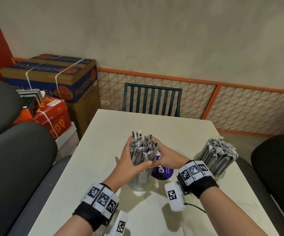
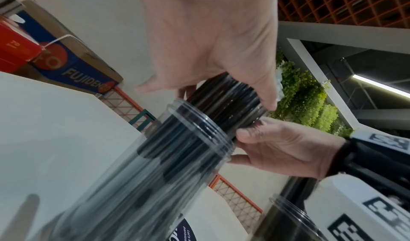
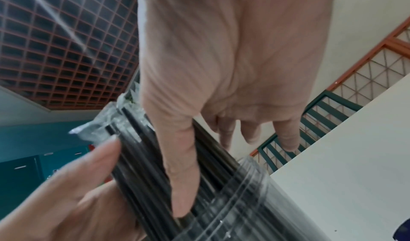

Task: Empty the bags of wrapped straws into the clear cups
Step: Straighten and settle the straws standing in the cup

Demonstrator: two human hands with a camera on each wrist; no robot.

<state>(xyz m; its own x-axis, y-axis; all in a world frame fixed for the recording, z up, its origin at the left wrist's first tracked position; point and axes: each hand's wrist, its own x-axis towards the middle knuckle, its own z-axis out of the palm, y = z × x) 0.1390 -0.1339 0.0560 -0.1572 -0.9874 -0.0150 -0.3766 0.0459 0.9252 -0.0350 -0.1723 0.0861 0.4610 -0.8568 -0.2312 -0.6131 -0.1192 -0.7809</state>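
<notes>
— While both hands cup the bundle at the frame's centre, what crowds in around them?

— At lower centre of the head view, the left hand (image 1: 129, 160) and right hand (image 1: 165, 156) press from either side on the wrapped straws (image 1: 143, 150), which stand upright in a clear cup (image 1: 139, 181) on the white table (image 1: 172, 133). Fingers of both lie fairly straight and close together against the bundle, thumbs meeting at its near side. Just right of the cup, partly hidden by the right wrist, lies a purple round sticker (image 1: 163, 171). Further right stands a second cup of straws (image 1: 217, 157), full, apart from the hands.

— And beyond the table?

— A dark green slatted chair (image 1: 152, 99) at the far edge; orange lattice panel (image 1: 240, 103) along the wall; stacked cardboard boxes (image 1: 56, 77) at upper left; dark padded seats at both sides.

— What do the wrist views add?

— From the left wrist, the cup's ridged rim (image 2: 199, 127) shows with dark straws rising out of it, the right hand's thumb (image 2: 246, 136) touching just above the rim, plus green foliage (image 2: 306, 97) at right. From the right wrist, crinkled wrapper ends (image 3: 104, 123) show at the bundle's top, and the right thumb (image 3: 182, 174) lies flat along the straws.
</notes>
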